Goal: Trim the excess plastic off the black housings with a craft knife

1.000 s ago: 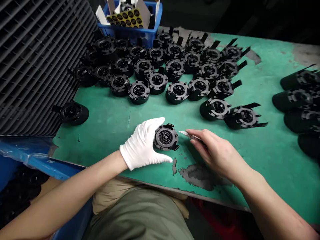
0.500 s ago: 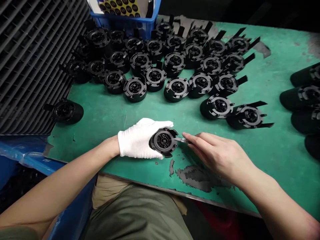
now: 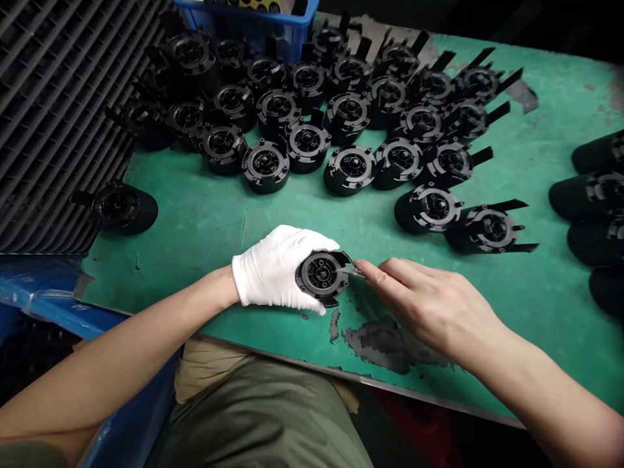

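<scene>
In a white glove, my left hand [image 3: 277, 270] wraps round a round black plastic housing [image 3: 322, 273], its ribbed end face turned up toward me. My bare right hand [image 3: 424, 292] pinches a slim metal blade tool [image 3: 353, 272], which looks like a craft knife; most of its handle is hidden in the fingers. The blade's tip lies over the right side of the housing's face, close to its rim. Whether the tip touches the plastic I cannot tell.
Several like black housings [image 3: 266, 166] crowd the back of the green table [image 3: 205, 227]. One lies alone at the left [image 3: 124, 208], others [image 3: 585, 195] at the right edge. Behind them stands a blue bin [image 3: 248, 29]; a black slatted stack [image 3: 63, 117] rises at left.
The blade still meets the right side of the housing's face, with both hands nearly in place. The view has shifted slightly, so the far housings and the bin appear moved.
</scene>
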